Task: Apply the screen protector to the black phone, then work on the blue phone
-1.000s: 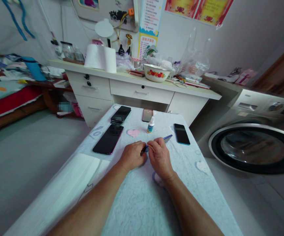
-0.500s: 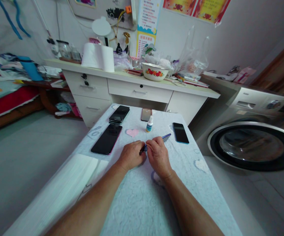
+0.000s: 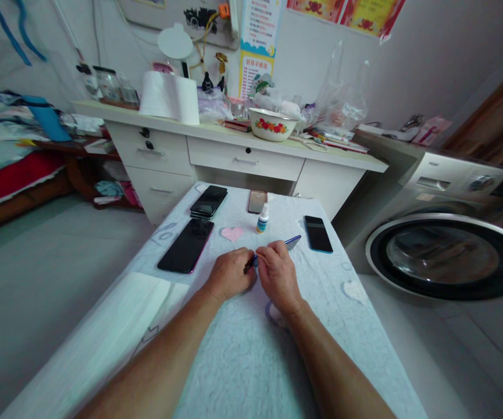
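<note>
Both hands are closed around a thin phone with a blue edge [image 3: 293,242], held tilted and nearly edge-on above the cloth. My left hand [image 3: 231,273] grips its near end, where dark and blue parts show between the fingers. My right hand [image 3: 277,272] covers the middle with fingertips pinched together; whether they hold something small as well is hidden. Just beyond the hands stands a small white dropper-like bottle [image 3: 262,219] with a blue and yellow label. To the left lies a large black phone [image 3: 186,247], and a blue-edged phone [image 3: 318,234] rests to the right.
Stacked phones [image 3: 209,201] lie at the table's far left, and another phone [image 3: 257,201] at its far edge. A patterned cloth [image 3: 242,361] covers the table. Behind it stands a white desk [image 3: 246,157] with a flowered bowl [image 3: 273,124]; a washing machine [image 3: 443,256] is at right.
The view has shifted slightly, so everything appears a little further left and higher. Both hands keep nearly the same grip on the phone.
</note>
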Motion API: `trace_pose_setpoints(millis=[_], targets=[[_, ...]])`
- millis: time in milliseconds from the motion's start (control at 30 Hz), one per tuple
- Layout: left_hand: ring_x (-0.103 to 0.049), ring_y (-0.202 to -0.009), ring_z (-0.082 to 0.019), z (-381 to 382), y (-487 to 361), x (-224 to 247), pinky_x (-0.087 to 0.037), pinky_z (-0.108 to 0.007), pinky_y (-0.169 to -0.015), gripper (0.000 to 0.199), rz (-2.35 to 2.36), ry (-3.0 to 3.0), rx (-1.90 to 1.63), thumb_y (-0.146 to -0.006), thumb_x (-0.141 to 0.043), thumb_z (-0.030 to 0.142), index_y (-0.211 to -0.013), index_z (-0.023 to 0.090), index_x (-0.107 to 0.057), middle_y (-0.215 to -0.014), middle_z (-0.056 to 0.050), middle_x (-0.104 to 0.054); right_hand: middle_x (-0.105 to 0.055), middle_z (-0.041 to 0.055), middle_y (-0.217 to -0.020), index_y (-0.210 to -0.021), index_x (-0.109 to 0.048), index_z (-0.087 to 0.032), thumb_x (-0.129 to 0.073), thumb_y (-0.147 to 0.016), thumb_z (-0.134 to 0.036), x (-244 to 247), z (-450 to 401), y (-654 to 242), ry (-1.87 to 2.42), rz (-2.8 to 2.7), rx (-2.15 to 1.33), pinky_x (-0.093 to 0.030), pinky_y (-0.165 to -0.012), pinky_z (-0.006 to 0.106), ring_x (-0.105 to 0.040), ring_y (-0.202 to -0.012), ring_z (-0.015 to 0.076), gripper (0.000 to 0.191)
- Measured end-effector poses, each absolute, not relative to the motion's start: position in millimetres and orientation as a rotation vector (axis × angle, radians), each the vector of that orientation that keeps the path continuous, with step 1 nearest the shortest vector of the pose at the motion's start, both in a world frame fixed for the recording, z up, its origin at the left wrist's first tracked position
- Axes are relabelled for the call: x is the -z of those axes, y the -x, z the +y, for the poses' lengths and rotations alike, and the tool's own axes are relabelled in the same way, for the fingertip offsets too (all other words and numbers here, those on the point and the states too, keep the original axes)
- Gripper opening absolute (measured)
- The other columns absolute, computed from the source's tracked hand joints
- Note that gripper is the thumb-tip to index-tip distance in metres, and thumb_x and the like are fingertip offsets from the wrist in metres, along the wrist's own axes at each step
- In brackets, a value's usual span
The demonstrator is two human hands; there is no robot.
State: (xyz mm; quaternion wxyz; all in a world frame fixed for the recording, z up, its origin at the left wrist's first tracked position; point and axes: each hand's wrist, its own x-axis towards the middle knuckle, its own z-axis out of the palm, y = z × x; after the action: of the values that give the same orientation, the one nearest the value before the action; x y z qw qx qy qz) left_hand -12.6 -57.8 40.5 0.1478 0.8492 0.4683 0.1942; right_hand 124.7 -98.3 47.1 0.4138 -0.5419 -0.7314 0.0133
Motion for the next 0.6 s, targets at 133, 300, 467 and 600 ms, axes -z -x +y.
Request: trace_pose_setpoints(millis=[133,300,467,600], targets=[[-0.058,-0.076,-0.015,-57.3,12.9,-38.9,-0.038,-0.026,-0.065,0.003,1.334,-2.451,-0.574,-0.077,-0.052,0.02,-0.077,0.02,-0.055,-0.08,-0.002,-0.063,-0.05,0.0058,-0.093,-0.096,-0.065,-0.019,-0.047,-0.085,-0.009,-48.2,-98.8,-124.2,1.369,-1.835,-0.046,-0.049,-0.078,0.029,-0.053,-0.084,0.0168,0.023],[-0.058,-0.074,-0.016,-56.3,13.3,-36.2,-0.037,-0.026,-0.064,0.003,1.308,-2.494,-0.601,-0.078,-0.051,0.021,-0.077,0.02,-0.053,-0.079,-0.002,-0.062,-0.05,0.0057,-0.092,-0.096,-0.064,-0.018,-0.046,-0.085,-0.009,-50.7,-99.9,-124.2,1.372,-1.844,-0.054,-0.048,-0.079,0.029,-0.053,-0.084,0.0167,0.023],[-0.058,-0.076,-0.016,-56.0,13.1,-36.1,-0.038,-0.026,-0.065,0.002,1.315,-2.487,-0.582,-0.079,-0.052,0.022,-0.077,0.02,-0.053,-0.081,-0.002,-0.062,-0.05,0.0059,-0.092,-0.096,-0.064,-0.017,-0.047,-0.085,-0.009,-50.4,-99.9,-124.3,1.365,-1.847,-0.05,-0.048,-0.079,0.028,-0.052,-0.084,0.0167,0.022],[-0.058,-0.076,-0.015,-55.9,12.5,-35.9,-0.037,-0.026,-0.064,0.003,1.324,-2.478,-0.579,-0.079,-0.051,0.022,-0.077,0.02,-0.054,-0.08,-0.002,-0.062,-0.05,0.0061,-0.092,-0.096,-0.064,-0.017,-0.046,-0.086,-0.01,-48.8,-99.4,-124.2,1.368,-1.844,-0.042,-0.047,-0.078,0.028,-0.053,-0.084,0.0168,0.022]])
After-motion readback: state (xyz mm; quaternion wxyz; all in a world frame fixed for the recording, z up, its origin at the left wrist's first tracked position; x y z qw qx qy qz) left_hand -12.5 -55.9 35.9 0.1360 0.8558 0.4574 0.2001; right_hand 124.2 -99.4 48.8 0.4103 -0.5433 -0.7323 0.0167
